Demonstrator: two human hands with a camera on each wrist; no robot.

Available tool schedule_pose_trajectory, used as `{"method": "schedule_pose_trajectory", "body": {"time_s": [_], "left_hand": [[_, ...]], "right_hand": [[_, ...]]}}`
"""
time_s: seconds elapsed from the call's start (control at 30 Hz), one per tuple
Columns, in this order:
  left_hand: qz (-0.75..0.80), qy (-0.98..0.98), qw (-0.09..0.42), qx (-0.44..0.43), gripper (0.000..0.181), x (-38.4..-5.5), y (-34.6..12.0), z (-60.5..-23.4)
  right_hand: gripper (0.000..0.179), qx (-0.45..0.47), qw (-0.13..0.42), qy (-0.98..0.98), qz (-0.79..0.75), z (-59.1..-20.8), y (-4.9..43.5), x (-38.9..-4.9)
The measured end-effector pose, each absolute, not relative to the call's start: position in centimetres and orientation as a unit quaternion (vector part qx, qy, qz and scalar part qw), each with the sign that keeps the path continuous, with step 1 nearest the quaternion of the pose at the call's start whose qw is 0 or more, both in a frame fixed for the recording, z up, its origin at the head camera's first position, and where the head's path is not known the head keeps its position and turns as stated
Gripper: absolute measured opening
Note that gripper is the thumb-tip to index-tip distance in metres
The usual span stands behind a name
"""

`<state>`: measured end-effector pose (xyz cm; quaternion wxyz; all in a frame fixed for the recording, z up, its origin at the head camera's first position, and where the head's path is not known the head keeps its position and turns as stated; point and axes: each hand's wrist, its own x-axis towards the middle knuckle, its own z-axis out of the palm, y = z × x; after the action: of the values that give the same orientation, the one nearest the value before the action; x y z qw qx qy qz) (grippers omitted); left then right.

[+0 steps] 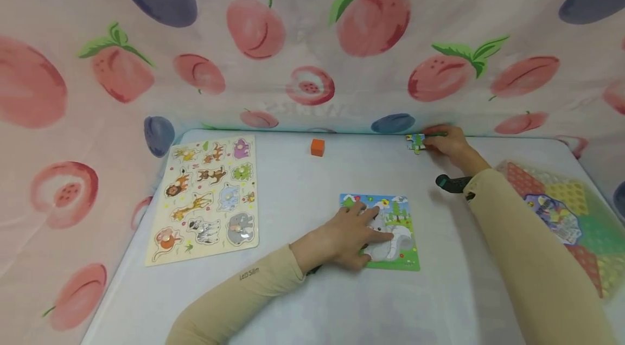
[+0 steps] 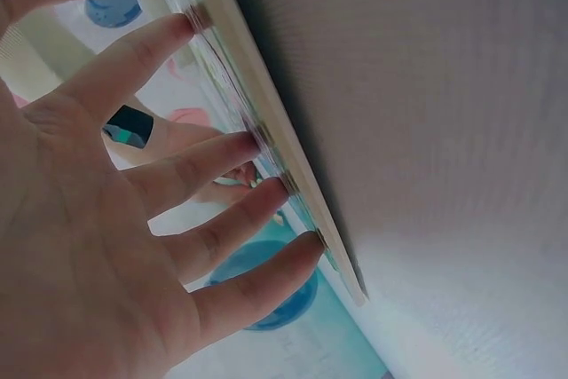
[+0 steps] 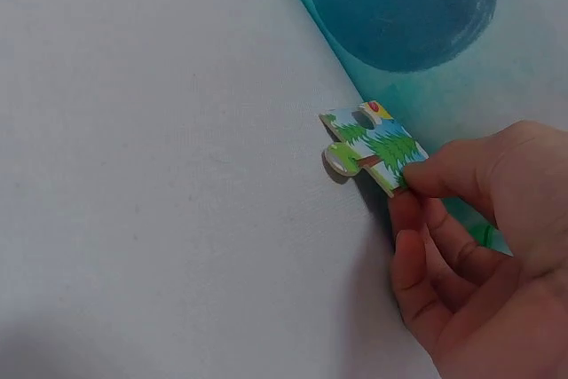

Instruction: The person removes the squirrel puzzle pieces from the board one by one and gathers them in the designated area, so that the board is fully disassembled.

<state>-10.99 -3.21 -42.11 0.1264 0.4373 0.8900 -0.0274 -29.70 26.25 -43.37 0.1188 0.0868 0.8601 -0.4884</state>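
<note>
With fingers spread, my left hand (image 1: 354,234) rests on a jigsaw puzzle (image 1: 397,258) that shows a grey animal on grass. In the left wrist view its straight fingertips touch the top of the thin board (image 2: 257,104). My right hand (image 1: 450,143) is at the far edge of the table and pinches a jigsaw piece (image 1: 416,142) between thumb and fingers. The right wrist view shows a green tree printed on this piece (image 3: 382,148), with a rounded tab at one side. Part of the puzzle picture is hidden under my left hand.
A wooden animal peg puzzle (image 1: 202,242) lies at the left. An orange cube (image 1: 317,147) sits near the back edge. On the right, partly behind my sleeve, is a clear package (image 1: 566,209) with coloured sections. A fruit-print cloth (image 1: 312,25) hangs behind the table.
</note>
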Motion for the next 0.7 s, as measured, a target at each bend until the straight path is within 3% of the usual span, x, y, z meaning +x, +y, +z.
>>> {"method": "schedule_pose_trajectory", "body": {"time_s": [0.7], "left_hand": [[-0.045, 0.889, 0.136, 0.435, 0.057, -11.27, -3.17, -42.14]], "right_hand": [[0.039, 0.044, 0.115, 0.889, -0.440, -42.67, 25.96, -30.50]]}}
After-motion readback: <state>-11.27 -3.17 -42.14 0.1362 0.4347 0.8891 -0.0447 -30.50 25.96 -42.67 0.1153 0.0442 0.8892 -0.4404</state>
